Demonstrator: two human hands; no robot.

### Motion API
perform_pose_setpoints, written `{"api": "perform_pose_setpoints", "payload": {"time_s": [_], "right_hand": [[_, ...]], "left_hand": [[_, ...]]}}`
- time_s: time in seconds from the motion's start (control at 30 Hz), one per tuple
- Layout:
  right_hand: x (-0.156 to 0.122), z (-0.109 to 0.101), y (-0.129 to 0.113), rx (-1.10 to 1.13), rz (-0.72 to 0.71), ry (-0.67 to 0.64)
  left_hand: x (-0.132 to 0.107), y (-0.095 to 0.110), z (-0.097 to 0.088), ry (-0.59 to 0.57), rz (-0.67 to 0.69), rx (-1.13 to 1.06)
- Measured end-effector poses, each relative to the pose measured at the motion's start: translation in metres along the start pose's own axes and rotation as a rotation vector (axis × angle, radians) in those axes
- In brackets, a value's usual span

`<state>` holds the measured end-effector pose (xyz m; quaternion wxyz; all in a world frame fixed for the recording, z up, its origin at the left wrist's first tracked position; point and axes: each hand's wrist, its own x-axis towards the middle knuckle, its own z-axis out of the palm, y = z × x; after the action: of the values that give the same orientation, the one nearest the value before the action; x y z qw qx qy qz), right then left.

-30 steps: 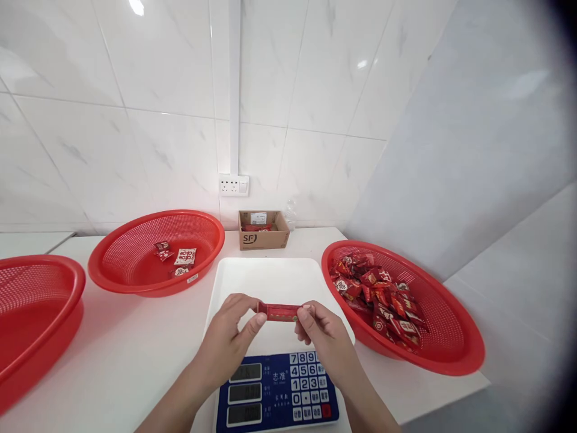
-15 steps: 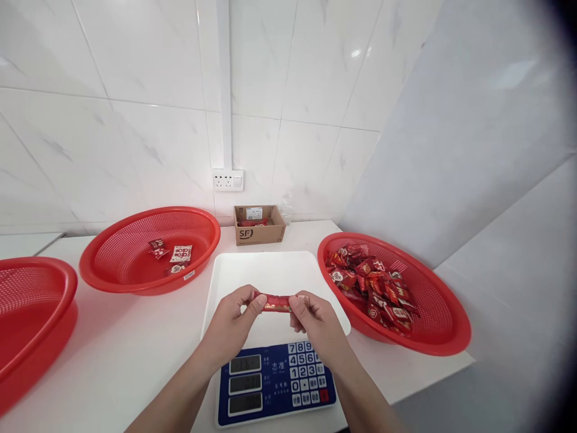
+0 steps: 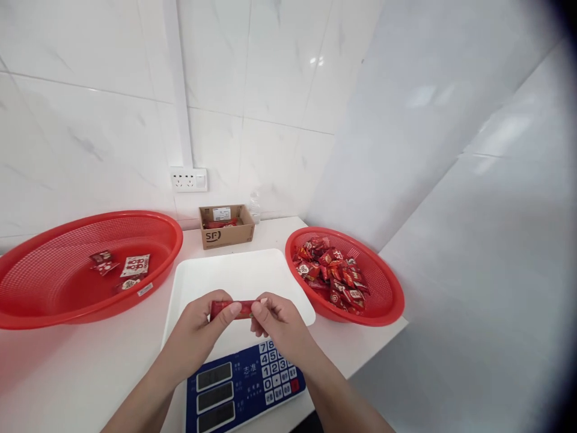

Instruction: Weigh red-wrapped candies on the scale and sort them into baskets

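Note:
Between my two hands is a small red wrapped packet (image 3: 243, 309), probably a snack or candy, stretched level above the scale's white tray (image 3: 243, 270). My left hand (image 3: 202, 319) pinches its left end, thumb on the front. At the other end, my right hand (image 3: 277, 319) is closed on the packet with thumb and fingers. The fingertips cover both ends. Below my wrists lies the scale's blue panel (image 3: 250, 382) with number keys and display windows.
A red basket (image 3: 394, 300) heaped with red packets stands to the right. To the left, another red basket (image 3: 45, 310) has several packets in it. A small cardboard box (image 3: 229, 237) with red items sits at the back, below a wall socket (image 3: 189, 179).
The view has turned right, so the baskets, box and scale sit further left. Both hands still hold the red packet, which now shows a plainer side.

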<state>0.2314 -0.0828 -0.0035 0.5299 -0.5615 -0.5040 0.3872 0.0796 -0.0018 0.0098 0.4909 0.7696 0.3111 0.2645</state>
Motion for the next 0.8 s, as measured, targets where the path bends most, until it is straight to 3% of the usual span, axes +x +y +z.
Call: {"api": "perform_pose_setpoints", "payload": {"time_s": [0.33, 0.5, 0.8], "right_hand": [[0.004, -0.001, 0.005, -0.014, -0.021, 0.028], [0.006, -0.001, 0.005, -0.040, -0.069, 0.076], [0.000, -0.002, 0.000, -0.161, -0.130, 0.053]], "left_hand": [[0.002, -0.010, -0.006, 0.018, 0.029, 0.174], [0.003, -0.014, -0.011, -0.007, 0.057, 0.084], [0.002, -0.014, -0.009, 0.082, 0.034, -0.077]]}}
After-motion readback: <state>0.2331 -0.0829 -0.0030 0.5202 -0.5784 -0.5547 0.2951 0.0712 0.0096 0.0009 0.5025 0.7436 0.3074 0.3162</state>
